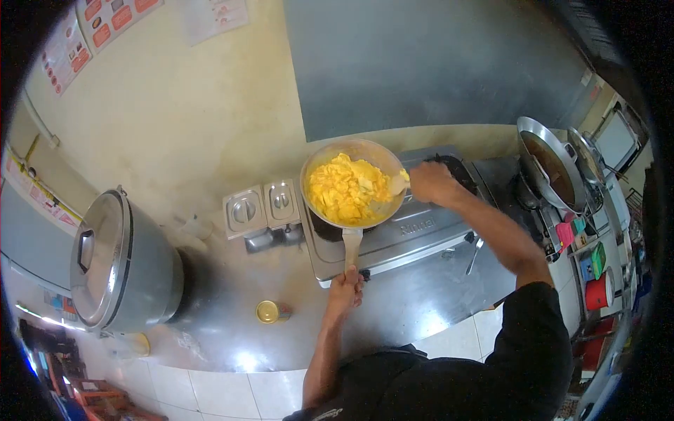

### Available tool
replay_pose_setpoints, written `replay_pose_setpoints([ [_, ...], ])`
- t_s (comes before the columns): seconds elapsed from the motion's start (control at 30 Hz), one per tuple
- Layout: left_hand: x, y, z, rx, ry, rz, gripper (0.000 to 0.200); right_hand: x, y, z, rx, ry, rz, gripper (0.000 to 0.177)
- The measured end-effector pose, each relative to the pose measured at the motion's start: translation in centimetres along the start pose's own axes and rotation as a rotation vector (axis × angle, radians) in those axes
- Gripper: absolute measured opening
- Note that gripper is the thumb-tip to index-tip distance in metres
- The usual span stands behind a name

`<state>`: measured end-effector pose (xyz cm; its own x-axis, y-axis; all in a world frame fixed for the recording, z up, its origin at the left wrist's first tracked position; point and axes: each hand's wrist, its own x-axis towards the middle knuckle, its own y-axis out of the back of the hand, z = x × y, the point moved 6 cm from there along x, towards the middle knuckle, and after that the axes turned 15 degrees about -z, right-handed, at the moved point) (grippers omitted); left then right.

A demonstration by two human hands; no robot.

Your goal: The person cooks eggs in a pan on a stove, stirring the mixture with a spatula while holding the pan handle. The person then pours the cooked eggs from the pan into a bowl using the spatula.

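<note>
A frying pan (316,151) of scrambled eggs (344,188) sits over the left burner of a gas stove (414,228). My left hand (343,290) is wrapped round the end of the pan's pale handle. In my right hand (433,184), closed at the pan's right rim, is a spatula (398,185) with a pale head; its handle is hidden by my fingers. Bits of yellow egg cling to the spatula's head, which rests inside the pan's right edge.
Left of the stove stand two lidded steel containers (244,212) and a large lidded pot (151,259). An open can (268,311) is on the steel counter near the front. A spoon (475,256) lies right of the stove's front. A big wok (554,165) of dark liquid stands far right.
</note>
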<state>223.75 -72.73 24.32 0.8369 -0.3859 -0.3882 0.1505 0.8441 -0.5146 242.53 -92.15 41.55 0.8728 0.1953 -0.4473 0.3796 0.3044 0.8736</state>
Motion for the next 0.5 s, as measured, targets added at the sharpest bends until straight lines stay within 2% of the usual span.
replay_pose_setpoints([
  [0.03, -0.1, 0.0, -0.1, 0.004, 0.012, 0.011, 0.041, 0.3, -1.1, -0.1, -0.002, 0.007, -0.005, 0.023],
  [0.1, 0.4, 0.7, -0.6, -0.001, 0.017, -0.008, 0.042, 1.7, -3.8, 0.7, 0.314, -0.079, -0.026, 0.027],
  [0.2, 0.4, 0.6, -0.7, 0.010, 0.029, -0.053, 0.043, 4.1, -5.8, 0.8, 0.402, -0.122, 0.062, 0.028],
  [0.23, 0.4, 0.5, -0.4, 0.031, 0.042, -0.072, 0.044, 5.5, -6.0, 0.9, 0.402, -0.121, 0.072, 0.028],
  [0.3, 0.2, 0.5, -0.2, 0.072, 0.023, -0.064, 0.043, 8.2, -6.2, -0.4, 0.210, 0.074, 0.040, 0.027],
  [0.33, 0.1, 0.4, 0.1, 0.106, 0.009, -0.057, 0.042, 8.7, -6.1, -0.6, 0.216, 0.075, 0.044, 0.027],
  [0.4, -0.2, 0.3, 0.3, 0.089, 0.033, -0.054, 0.042, 9.5, -5.8, -1.4, 0.465, 0.134, 0.099, 0.027],
  [0.43, -0.1, 0.2, 0.2, 0.063, 0.051, -0.055, 0.042, 9.9, -6.2, -1.8, 0.463, 0.132, 0.100, 0.027],
  [0.5, 0.2, 0.4, 0.0, 0.053, 0.042, -0.050, 0.042, 9.6, -7.2, -3.2, 0.268, 0.142, 0.222, 0.035],
])
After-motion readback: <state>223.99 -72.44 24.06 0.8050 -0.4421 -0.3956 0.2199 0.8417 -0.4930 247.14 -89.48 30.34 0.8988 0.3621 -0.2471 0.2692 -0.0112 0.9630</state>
